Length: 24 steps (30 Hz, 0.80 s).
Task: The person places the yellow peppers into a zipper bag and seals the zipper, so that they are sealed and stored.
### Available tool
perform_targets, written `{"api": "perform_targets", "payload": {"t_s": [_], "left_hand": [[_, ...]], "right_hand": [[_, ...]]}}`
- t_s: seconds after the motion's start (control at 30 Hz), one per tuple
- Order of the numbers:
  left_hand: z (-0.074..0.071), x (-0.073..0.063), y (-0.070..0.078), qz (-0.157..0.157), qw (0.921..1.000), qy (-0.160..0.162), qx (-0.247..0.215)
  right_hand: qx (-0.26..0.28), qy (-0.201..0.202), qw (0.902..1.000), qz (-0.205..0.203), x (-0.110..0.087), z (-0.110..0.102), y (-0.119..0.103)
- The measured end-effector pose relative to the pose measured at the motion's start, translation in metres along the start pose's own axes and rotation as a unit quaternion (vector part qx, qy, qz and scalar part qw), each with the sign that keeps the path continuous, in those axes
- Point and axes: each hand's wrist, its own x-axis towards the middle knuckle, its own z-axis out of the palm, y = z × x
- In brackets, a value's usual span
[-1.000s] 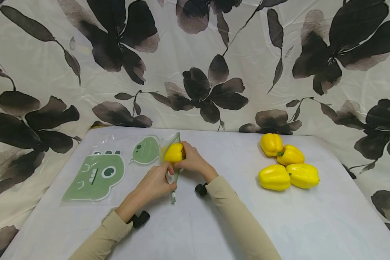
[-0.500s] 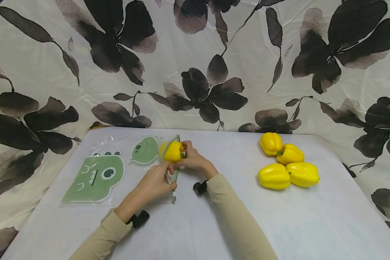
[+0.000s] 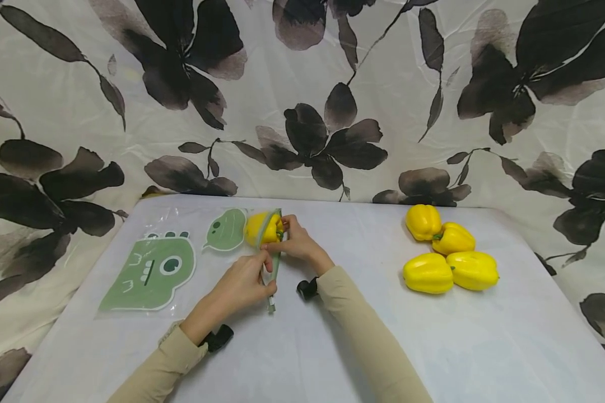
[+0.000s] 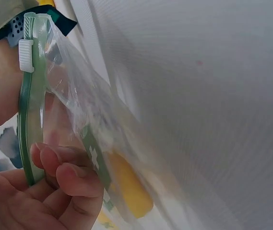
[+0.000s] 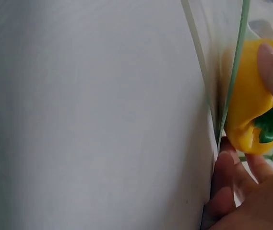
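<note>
A clear zip bag [image 3: 146, 274] with green dinosaur prints lies flat, its green-edged mouth toward the right. My left hand [image 3: 240, 284] grips the lower part of that mouth; in the left wrist view its fingers [image 4: 74, 177] curl at the green zip strip, below a white slider [image 4: 26, 55]. A yellow bell pepper [image 3: 257, 228] sits partly inside the mouth, its green stem facing right. My right hand [image 3: 302, 244] holds the pepper by its stem end. In the right wrist view, the thumb lies on the pepper [image 5: 246, 91], with other fingers underneath, partly hidden.
Several more yellow bell peppers [image 3: 427, 273] lie grouped on the right of the white-covered table [image 3: 363, 324]. A floral cloth [image 3: 262, 73] hangs behind the table's back edge. A dark camera [image 3: 219, 337] is strapped to the left wrist.
The bell pepper has moved left, deeper into the bag's mouth, pushed by my right hand. My left hand keeps its grip on the bag edge, almost in place.
</note>
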Motion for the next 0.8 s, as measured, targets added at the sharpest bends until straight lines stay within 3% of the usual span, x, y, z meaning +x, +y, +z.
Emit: {"api": "perform_targets", "payload": {"t_s": [0.27,0.47,0.8], "left_hand": [[0.001,-0.001,0.000,-0.007,0.9998,-0.005,-0.017],[0.003,-0.001,-0.002,0.008,0.9997,-0.004,-0.025],[0.003,0.000,-0.003,0.004,0.9990,-0.007,-0.044]], "right_hand": [[-0.026,-0.001,0.9995,-0.019,0.000,0.000,0.000],[-0.027,0.025,0.9993,0.000,0.006,0.008,0.001],[-0.008,0.045,0.9988,0.020,0.007,0.011,-0.003]]}}
